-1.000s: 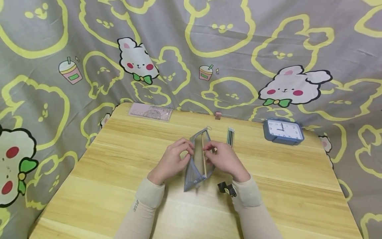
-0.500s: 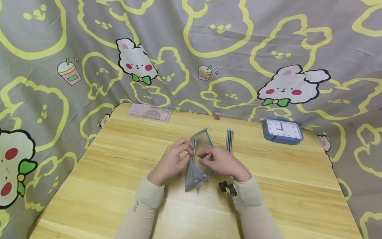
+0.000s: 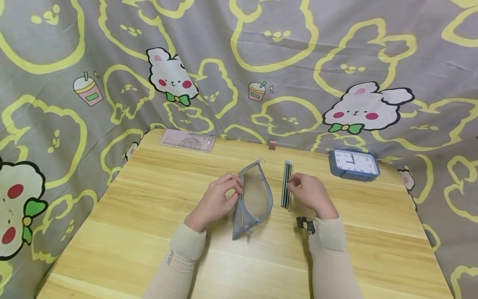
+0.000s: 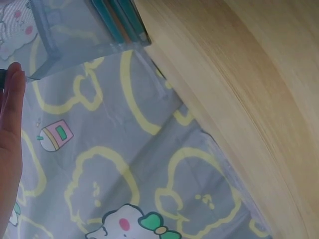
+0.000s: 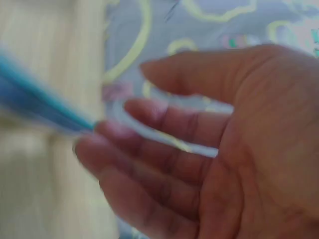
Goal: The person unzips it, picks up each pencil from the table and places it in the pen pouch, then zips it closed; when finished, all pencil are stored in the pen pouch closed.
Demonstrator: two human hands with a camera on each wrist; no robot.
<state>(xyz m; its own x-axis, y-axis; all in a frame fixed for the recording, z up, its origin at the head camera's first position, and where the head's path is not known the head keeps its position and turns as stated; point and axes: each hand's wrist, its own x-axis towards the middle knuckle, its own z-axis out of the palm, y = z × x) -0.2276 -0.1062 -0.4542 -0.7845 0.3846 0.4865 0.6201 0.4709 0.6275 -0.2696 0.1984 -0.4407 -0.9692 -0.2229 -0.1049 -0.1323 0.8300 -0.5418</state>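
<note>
A grey-blue mesh zip pouch [image 3: 243, 226] stands on the table with its mouth gaping. My left hand [image 3: 218, 199] pinches the left edge of that mouth. Teal pencils [image 4: 113, 22] show through the mesh in the left wrist view. Right of the pouch, several dark and teal pencils [image 3: 286, 185] lie side by side on the wood. My right hand [image 3: 310, 192] is at their right side with its fingertips by them; whether they touch is unclear. In the right wrist view, the thumb stands apart from relaxed fingers [image 5: 149, 169], and nothing lies between them.
A blue clock [image 3: 354, 165] sits at the back right of the table [image 3: 149, 232]. At the back left lies a flat pinkish case [image 3: 187, 140]. A small pink block [image 3: 273, 145] is at the back edge, against the patterned curtain [image 3: 209, 37].
My right hand brought a pencil over the pouch mouth and let it go inside. It then moved right to the pencils on the table. My left hand stayed on the pouch.
</note>
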